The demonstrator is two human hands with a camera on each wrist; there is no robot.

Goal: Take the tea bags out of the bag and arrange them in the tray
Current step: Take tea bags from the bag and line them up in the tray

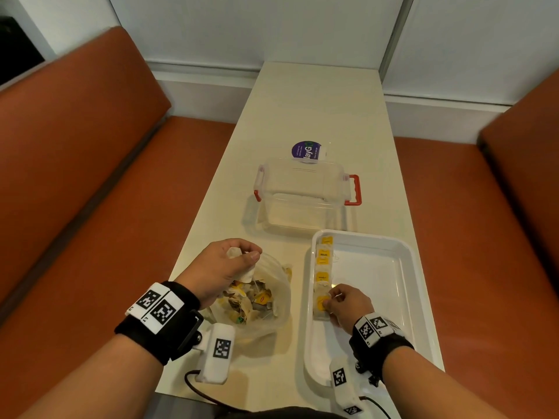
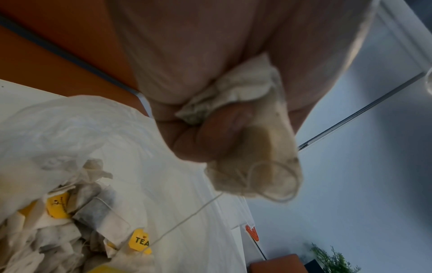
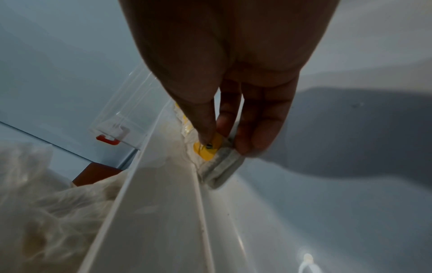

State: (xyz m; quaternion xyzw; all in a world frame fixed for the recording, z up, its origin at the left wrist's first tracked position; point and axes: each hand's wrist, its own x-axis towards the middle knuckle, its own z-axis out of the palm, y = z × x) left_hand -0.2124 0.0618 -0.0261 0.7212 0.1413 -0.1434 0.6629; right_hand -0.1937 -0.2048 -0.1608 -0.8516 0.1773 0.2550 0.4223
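Observation:
A clear plastic bag full of tea bags with yellow tags lies on the table at the near left. My left hand hovers above its mouth, curled round a crumpled tea bag. To the right, a white tray holds a row of tea bags along its left wall. At the near end of that row my right hand pinches a tea bag by its yellow tag against the tray floor.
Behind the bag and tray stands an empty clear plastic box with red latches, and a purple round sticker lies beyond it. The narrow cream table runs between two orange benches. Cables hang off the table's near edge.

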